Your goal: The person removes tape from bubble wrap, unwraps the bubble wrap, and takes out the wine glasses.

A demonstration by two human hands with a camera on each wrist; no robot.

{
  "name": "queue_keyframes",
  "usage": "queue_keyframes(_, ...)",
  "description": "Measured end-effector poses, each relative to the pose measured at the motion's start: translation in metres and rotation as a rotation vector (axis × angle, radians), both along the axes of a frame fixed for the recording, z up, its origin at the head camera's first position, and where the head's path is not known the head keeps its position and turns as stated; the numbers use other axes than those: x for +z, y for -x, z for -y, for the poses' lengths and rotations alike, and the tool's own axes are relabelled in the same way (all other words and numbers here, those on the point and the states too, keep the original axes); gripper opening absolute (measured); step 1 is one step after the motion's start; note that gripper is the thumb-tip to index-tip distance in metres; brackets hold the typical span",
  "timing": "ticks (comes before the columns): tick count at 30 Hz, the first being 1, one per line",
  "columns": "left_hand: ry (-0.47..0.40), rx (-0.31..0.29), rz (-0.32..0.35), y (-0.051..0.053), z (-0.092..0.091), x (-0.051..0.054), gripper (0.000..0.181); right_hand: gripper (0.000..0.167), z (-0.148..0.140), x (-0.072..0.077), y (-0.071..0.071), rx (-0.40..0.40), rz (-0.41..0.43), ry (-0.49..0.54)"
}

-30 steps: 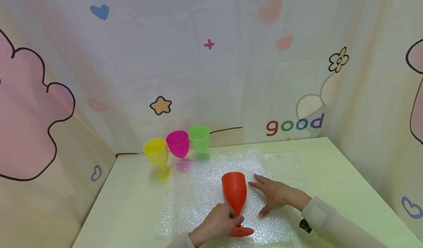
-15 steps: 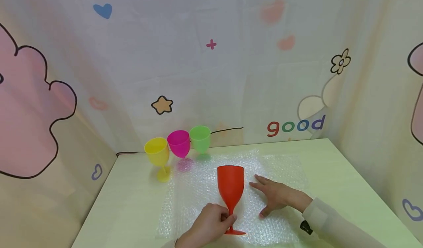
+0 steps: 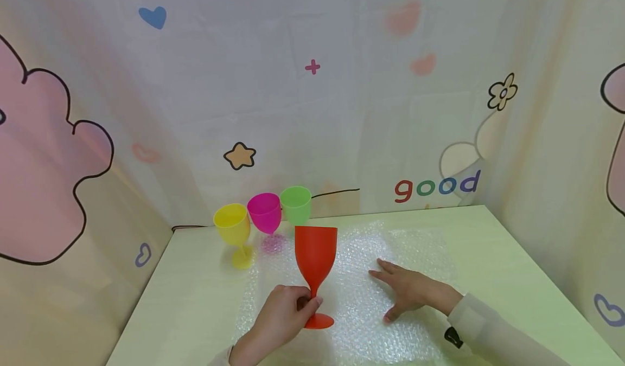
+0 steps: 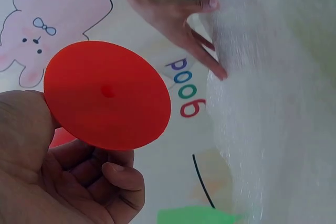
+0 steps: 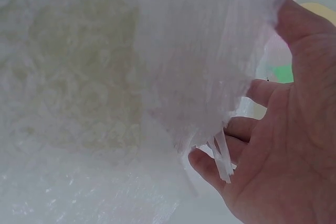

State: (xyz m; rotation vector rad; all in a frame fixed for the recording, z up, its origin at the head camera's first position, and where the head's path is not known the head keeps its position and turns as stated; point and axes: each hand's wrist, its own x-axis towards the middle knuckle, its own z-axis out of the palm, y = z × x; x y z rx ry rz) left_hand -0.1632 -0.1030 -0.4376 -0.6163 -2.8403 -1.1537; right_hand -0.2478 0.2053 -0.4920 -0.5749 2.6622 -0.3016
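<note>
My left hand (image 3: 280, 314) pinches the stem of a red plastic goblet (image 3: 315, 255), upright with its rim upward, above a sheet of bubble wrap (image 3: 363, 312). The left wrist view shows the underside of the goblet's round foot (image 4: 105, 98), which hides part of the grip. Over on the sheet's right side rests my right hand (image 3: 412, 290), fingers and thumb spread. In the right wrist view, a frayed edge of the wrap (image 5: 194, 103) lies by the fingers (image 5: 205, 166).
A yellow goblet (image 3: 231, 225), a magenta goblet (image 3: 265, 212) and a green goblet (image 3: 295, 205) stand at the table's back left. Behind them hangs a printed curtain (image 3: 312, 122). Pale tabletop (image 3: 185, 295) extends on both sides of the wrap.
My left hand has lifted the red goblet and carried it leftward and farther from me, turning it from tilted to upright. My right hand has stayed in place.
</note>
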Motion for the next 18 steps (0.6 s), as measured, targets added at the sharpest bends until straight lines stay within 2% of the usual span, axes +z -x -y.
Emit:
queue_keyframes(6,-0.006,0.048,-0.048,0.006,0.015,0.003,0.018,0.108,-0.003,-0.001,-0.001,0.01,0.0,0.02)
queue_keyframes(13,-0.014,0.103,-0.072,0.014,0.032,0.004,0.015,0.108,-0.004,-0.002,-0.003,0.016,-0.004,0.034)
queue_keyframes(18,-0.043,0.174,-0.081,0.021,0.045,0.003,0.01,0.108,-0.004,-0.002,-0.002,0.024,-0.012,0.036)
